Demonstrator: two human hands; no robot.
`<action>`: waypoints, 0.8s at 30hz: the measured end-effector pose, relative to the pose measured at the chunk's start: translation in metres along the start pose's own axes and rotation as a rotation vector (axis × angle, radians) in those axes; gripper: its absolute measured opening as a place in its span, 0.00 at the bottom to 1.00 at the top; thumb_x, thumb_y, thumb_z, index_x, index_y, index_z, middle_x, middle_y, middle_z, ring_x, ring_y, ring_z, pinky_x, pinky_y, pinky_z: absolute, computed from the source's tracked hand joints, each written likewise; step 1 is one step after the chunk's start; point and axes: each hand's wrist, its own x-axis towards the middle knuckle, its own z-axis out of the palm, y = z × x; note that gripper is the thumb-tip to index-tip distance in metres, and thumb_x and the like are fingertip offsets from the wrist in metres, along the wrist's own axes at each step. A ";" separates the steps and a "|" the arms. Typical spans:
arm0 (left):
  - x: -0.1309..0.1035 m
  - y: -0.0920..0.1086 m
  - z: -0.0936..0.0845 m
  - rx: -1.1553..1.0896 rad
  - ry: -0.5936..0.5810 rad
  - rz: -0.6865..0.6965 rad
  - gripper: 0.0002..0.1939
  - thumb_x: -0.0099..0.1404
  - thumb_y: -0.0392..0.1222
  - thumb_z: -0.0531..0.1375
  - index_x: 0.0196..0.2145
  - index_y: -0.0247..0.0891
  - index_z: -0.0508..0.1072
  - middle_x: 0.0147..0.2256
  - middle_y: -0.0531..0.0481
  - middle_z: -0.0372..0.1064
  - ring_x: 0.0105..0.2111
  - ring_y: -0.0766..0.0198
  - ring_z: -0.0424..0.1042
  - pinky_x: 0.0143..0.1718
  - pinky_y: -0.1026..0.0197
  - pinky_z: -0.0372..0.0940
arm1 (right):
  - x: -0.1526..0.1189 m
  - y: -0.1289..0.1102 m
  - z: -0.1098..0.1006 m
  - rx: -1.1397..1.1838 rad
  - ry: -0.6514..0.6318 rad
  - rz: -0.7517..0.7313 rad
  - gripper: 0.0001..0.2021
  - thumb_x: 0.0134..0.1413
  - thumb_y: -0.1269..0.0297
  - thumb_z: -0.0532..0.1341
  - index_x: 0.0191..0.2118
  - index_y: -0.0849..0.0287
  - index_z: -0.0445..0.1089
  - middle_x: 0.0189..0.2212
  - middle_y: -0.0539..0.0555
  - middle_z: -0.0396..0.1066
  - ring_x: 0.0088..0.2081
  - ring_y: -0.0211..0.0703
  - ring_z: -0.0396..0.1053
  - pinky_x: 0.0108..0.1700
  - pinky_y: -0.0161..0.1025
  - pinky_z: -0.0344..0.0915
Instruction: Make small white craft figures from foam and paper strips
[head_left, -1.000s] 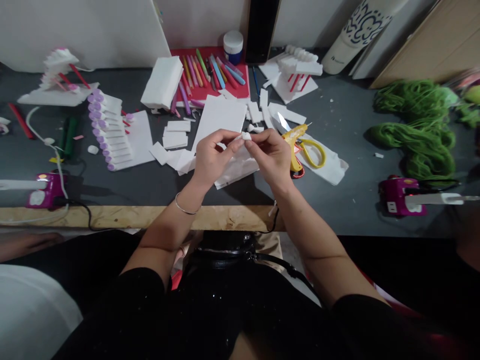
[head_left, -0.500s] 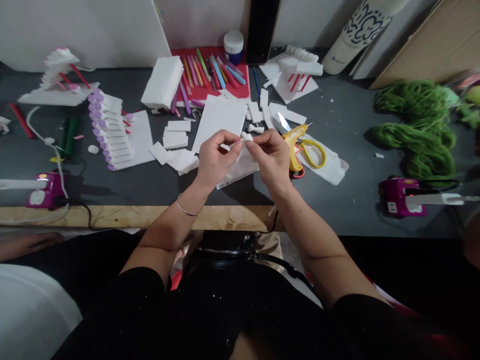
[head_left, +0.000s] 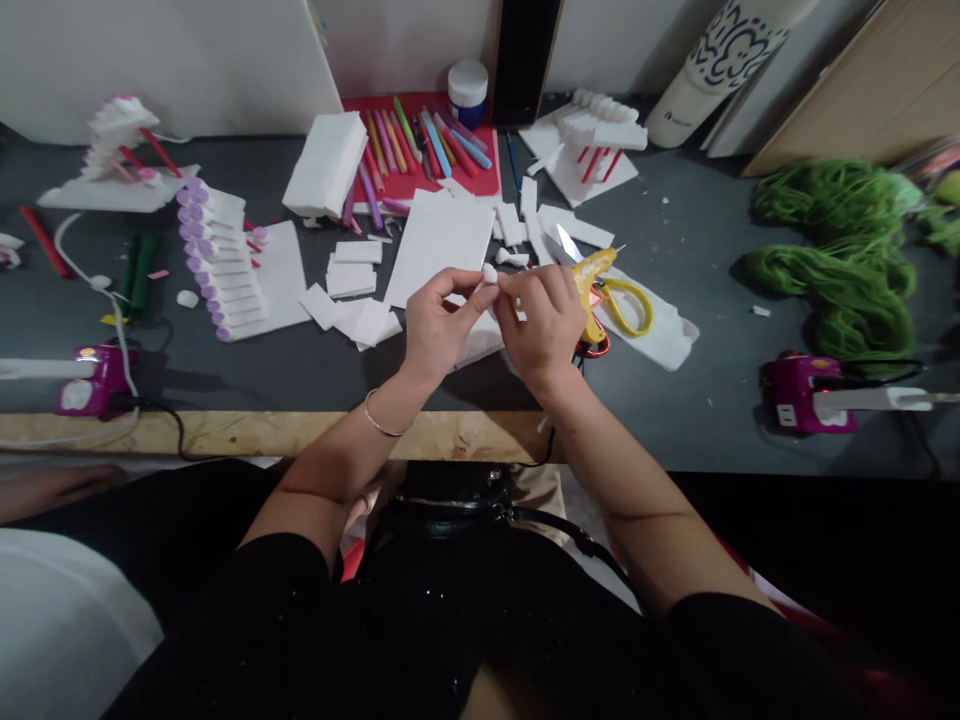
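A small white piece is pinched between the thumb and finger of my left hand. My right hand is closed, its fingertips touching the left thumb beside the piece; whatever it grips is too small to make out. Beneath my hands lies a white sheet. Right of my right hand are a yellow glue gun and yellow-handled scissors on a white strip. White offcuts lie to the left of my hands.
Stepped white models with purple discs and red posts stand left; another model is behind. Colored sticks lie on red sheeting near a jar. Green yarn and a purple power adapter are right. People sit on both sides.
My right hand has turned, its fingers now curled more beside the left thumb. My left hand has shifted slightly right, and the white piece now shows above its fingertips.
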 end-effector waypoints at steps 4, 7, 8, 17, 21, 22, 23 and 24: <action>0.008 -0.003 -0.008 0.000 0.034 -0.005 0.18 0.65 0.60 0.68 0.37 0.42 0.80 0.34 0.51 0.79 0.31 0.68 0.75 0.27 0.66 0.67 | 0.003 -0.004 -0.005 0.105 -0.108 -0.001 0.10 0.68 0.58 0.59 0.50 0.48 0.75 0.45 0.55 0.77 0.50 0.51 0.73 0.56 0.55 0.70; 0.011 0.000 -0.015 0.034 -0.001 0.021 0.18 0.66 0.60 0.67 0.40 0.42 0.81 0.37 0.50 0.80 0.34 0.66 0.77 0.30 0.65 0.68 | 0.007 -0.006 -0.009 0.263 -0.136 0.070 0.14 0.69 0.55 0.58 0.55 0.47 0.73 0.50 0.55 0.77 0.53 0.51 0.73 0.57 0.55 0.70; 0.012 0.002 -0.016 0.051 -0.018 0.039 0.18 0.66 0.60 0.67 0.40 0.42 0.81 0.38 0.50 0.81 0.35 0.65 0.77 0.31 0.64 0.69 | 0.008 -0.006 -0.010 0.308 -0.137 0.099 0.15 0.69 0.54 0.58 0.55 0.47 0.73 0.49 0.55 0.77 0.52 0.49 0.74 0.56 0.53 0.71; 0.013 0.005 -0.017 0.073 -0.067 0.076 0.20 0.64 0.63 0.68 0.35 0.42 0.81 0.34 0.50 0.80 0.31 0.64 0.76 0.32 0.62 0.69 | 0.011 -0.007 -0.008 0.564 -0.090 0.287 0.13 0.61 0.47 0.66 0.37 0.52 0.76 0.32 0.47 0.75 0.35 0.37 0.72 0.41 0.42 0.71; 0.012 0.005 -0.015 0.038 -0.077 0.046 0.21 0.63 0.63 0.69 0.31 0.41 0.79 0.30 0.52 0.78 0.29 0.65 0.75 0.30 0.63 0.68 | 0.009 -0.005 -0.004 0.607 -0.063 0.330 0.13 0.59 0.49 0.67 0.34 0.52 0.73 0.30 0.46 0.72 0.33 0.36 0.69 0.37 0.40 0.70; 0.011 0.005 -0.013 0.036 -0.078 0.035 0.20 0.63 0.62 0.69 0.31 0.41 0.79 0.30 0.52 0.78 0.30 0.65 0.75 0.30 0.63 0.69 | 0.009 -0.005 -0.004 0.591 -0.056 0.330 0.12 0.60 0.50 0.67 0.33 0.52 0.73 0.30 0.46 0.71 0.32 0.36 0.68 0.37 0.40 0.69; 0.009 0.006 -0.012 0.033 -0.076 0.022 0.20 0.63 0.62 0.69 0.31 0.41 0.79 0.31 0.51 0.79 0.30 0.65 0.75 0.30 0.63 0.69 | 0.008 -0.004 -0.004 0.567 -0.050 0.321 0.12 0.60 0.51 0.66 0.33 0.52 0.72 0.29 0.46 0.70 0.32 0.37 0.67 0.37 0.41 0.69; 0.008 0.006 -0.011 0.027 -0.072 0.011 0.19 0.63 0.61 0.69 0.31 0.41 0.80 0.31 0.51 0.79 0.30 0.65 0.75 0.30 0.63 0.68 | 0.008 -0.004 -0.003 0.541 -0.049 0.302 0.11 0.61 0.52 0.66 0.33 0.52 0.72 0.29 0.46 0.69 0.32 0.37 0.67 0.38 0.41 0.69</action>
